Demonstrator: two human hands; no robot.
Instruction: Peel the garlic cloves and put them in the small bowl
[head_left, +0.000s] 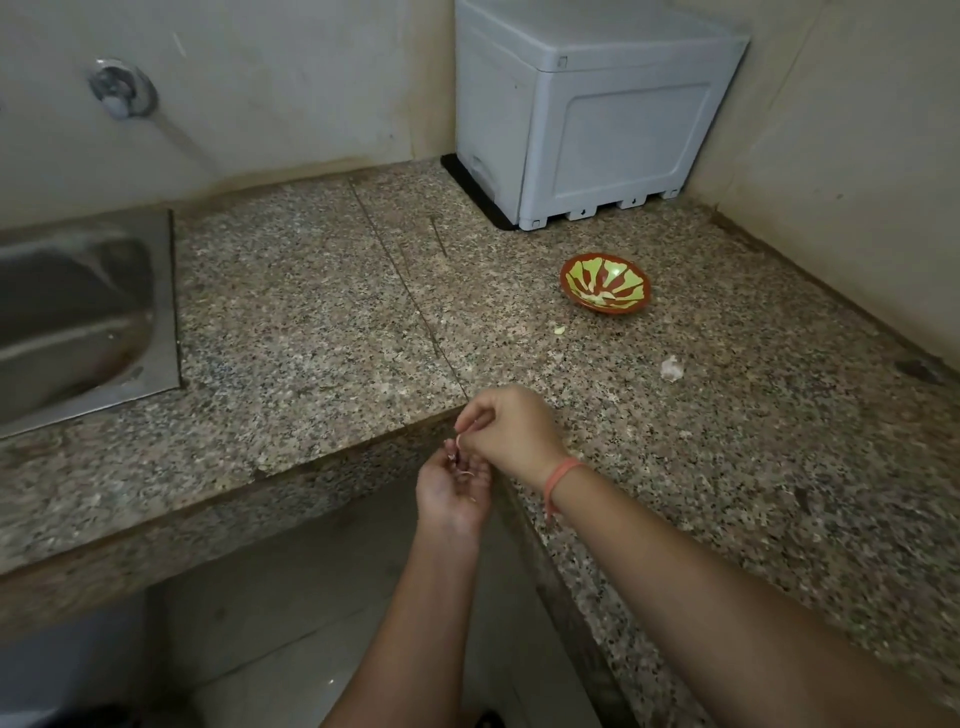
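My left hand (453, 493) is cupped palm up just off the counter's inner corner and holds a garlic clove (453, 457) in its fingertips. My right hand (506, 428) is above it, with thumb and forefinger pinching a strip of garlic skin (459, 441) that curls off the clove. The small bowl (605, 283), red with a green and yellow pattern, sits on the granite counter (311, 332) farther back and to the right. A few pale pieces lie inside it. A whitish lump of garlic (671, 368) lies on the counter between the bowl and my hands.
A small pale scrap (559, 329) lies near the bowl. A grey plastic box (592, 109) stands in the back corner against the wall. A steel sink (78, 317) is set into the counter at the left, with a wall tap (120, 88) above it. Tiled floor shows below the counter edge.
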